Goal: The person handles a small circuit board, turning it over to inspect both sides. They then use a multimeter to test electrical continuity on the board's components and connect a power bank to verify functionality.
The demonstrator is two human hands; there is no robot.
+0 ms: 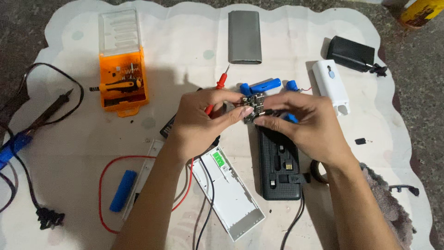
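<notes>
Two hands meet over the middle of the white mat [74,139], and between them sits a small circuit board [253,103] with tiny components on it. The left hand [203,122] pinches the board's left end between thumb and forefinger; the right hand [303,122] pinches its right end, fingertips curled in from the opposite side. The board's long axis runs left to right, roughly level, so each hand holds one end and neither is nearer than the other. It hangs above the top edge of a black power bank case [279,164], which lies lengthwise just below the right hand. Blue cylindrical cells [264,84] lie just beyond the board, partly hidden by the fingers. A red multimeter probe [221,82] pokes out above the left hand. A white power bank shell [227,190] lies below the left wrist, and another blue cell [123,190] lies well off to the left. An orange screwdriver kit [122,78] stands open at the mat's far left.
</notes>
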